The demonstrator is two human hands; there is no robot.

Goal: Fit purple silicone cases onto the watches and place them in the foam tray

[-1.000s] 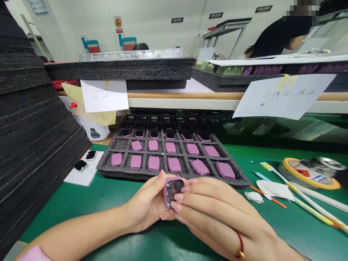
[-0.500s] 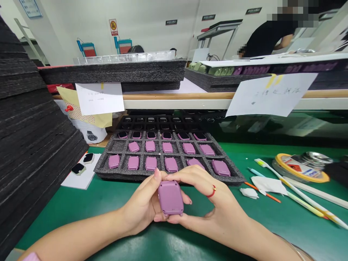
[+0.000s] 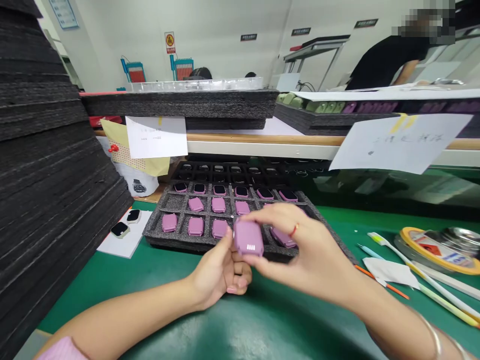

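In front of the foam tray's near edge, my right hand point(image 3: 300, 245) holds a purple watch case point(image 3: 249, 238) between thumb and fingers, its plain side towards me with a bright glint. Just below and left of it, my left hand point(image 3: 221, 272) is half open, fingers loosely curled and thumb raised near the case's left edge; I cannot tell if the thumb touches it. Behind, the dark grey foam tray point(image 3: 165, 242) has rows of purple watch cases point(image 3: 195, 226) in its compartments, the back row with black screens up. My right hand covers part of its right side.
Two pale watches point(image 3: 120, 230) lie on a white pad point(image 3: 122, 246) at left, beside a tall stack of black foam sheets point(image 3: 52, 200). Swabs, tissue point(image 3: 392, 272) and a yellow tape roll point(image 3: 438, 250) lie at right. A shelf point(image 3: 243, 149) crosses behind; a person in black point(image 3: 386, 62) is beyond.
My right hand has raised the watch case slightly up and towards the tray. My left fingers have come away from around it. The view has shifted a little to the left.
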